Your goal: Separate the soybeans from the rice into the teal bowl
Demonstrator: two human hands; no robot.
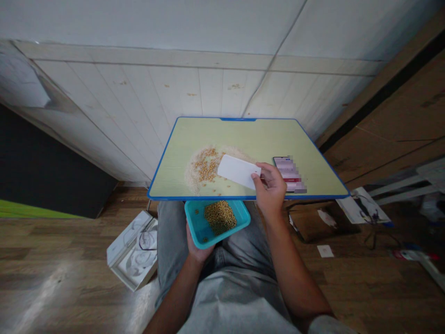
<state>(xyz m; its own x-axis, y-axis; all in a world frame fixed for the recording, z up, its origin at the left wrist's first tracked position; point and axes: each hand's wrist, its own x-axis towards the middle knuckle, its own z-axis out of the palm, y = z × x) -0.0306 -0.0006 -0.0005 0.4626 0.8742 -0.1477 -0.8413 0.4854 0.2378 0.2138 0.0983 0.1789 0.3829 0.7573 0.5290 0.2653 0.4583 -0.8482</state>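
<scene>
One card [239, 171], right hand [273, 192]; tray [194, 222], left hand [198, 249].

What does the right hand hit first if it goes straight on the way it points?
The right hand holds a white card aimed left across the table. Straight on, the card's edge likely meets the soybeans in the rice pile first; it may already touch them, depth is unclear.
</scene>
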